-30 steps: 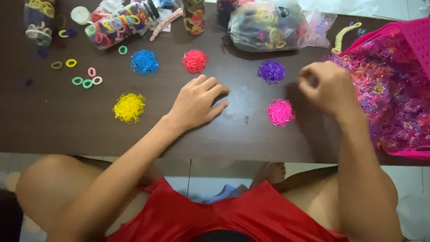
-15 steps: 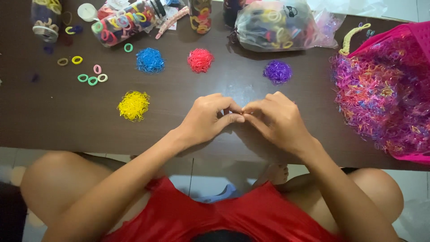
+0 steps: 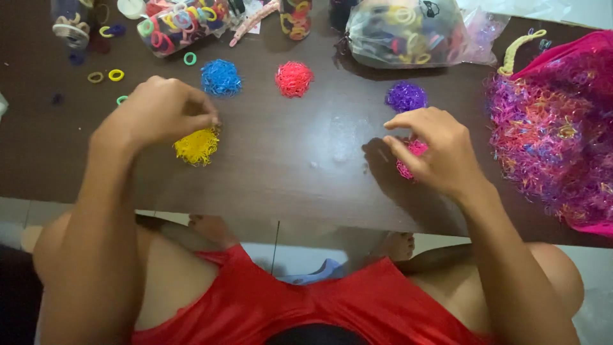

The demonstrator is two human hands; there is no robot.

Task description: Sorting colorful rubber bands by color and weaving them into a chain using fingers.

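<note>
Five small heaps of tiny elastic bands lie on the dark brown table (image 3: 306, 179): blue (image 3: 221, 77), red (image 3: 294, 78), purple (image 3: 406, 97), yellow (image 3: 196, 145) and pink (image 3: 415, 151). My left hand (image 3: 156, 112) hovers at the yellow heap's upper edge, its fingertips pinched together; nothing shows between them. My right hand (image 3: 437, 150) is over the pink heap and covers most of it. Its thumb and forefinger are apart.
A pink basket (image 3: 562, 57) full of mixed elastic bands stands at the right. At the back are a clear bag of hair ties (image 3: 405, 32), a plastic jar on its side (image 3: 182, 19) and loose ring ties (image 3: 115, 75). My knees show below the table's front edge.
My hands were together at the table's middle. They have parted: the left went to the yellow heap, the right to the pink heap.
</note>
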